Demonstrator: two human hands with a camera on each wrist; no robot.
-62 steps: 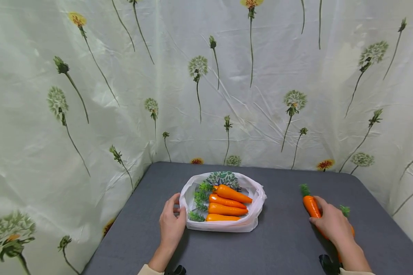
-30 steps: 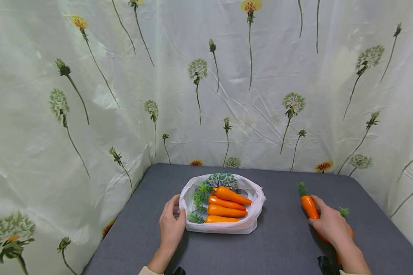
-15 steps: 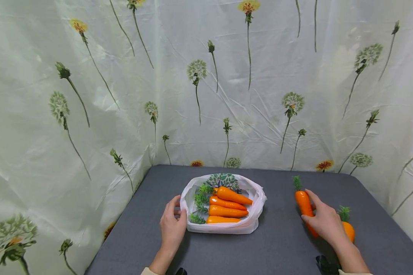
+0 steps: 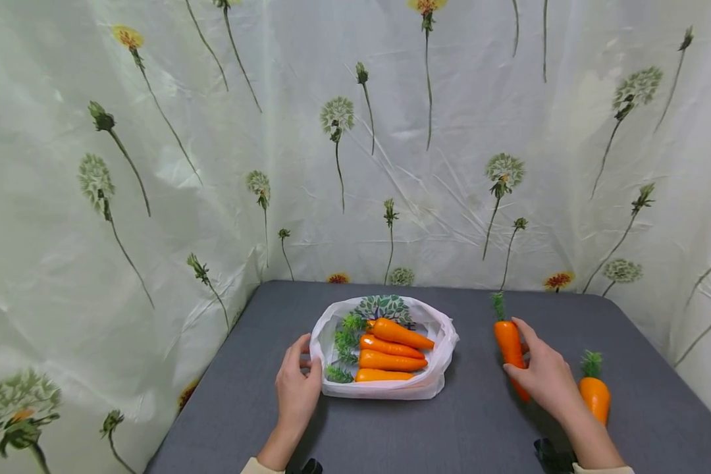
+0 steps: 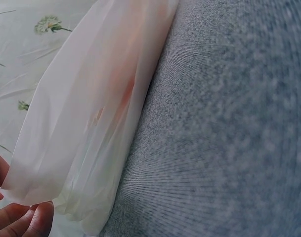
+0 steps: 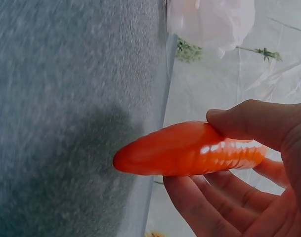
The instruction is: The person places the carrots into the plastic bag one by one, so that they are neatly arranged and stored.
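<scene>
Right hand (image 4: pixel 544 380) grips my carrot (image 4: pixel 509 343) above the table (image 4: pixel 486 428); left hand (image 4: pixel 296 388) pinches the white bag (image 4: pixel 441 355) rim.

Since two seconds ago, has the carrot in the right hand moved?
Yes. The right hand has lifted its carrot and carried it left, toward the white bag and away from the other carrot on the table.

Makeshift recording booth, prob indoors: dandelion-print sheet (image 4: pixel 154 164) draped behind and beside grey cloth table (image 4: pixel 391 434)
</scene>
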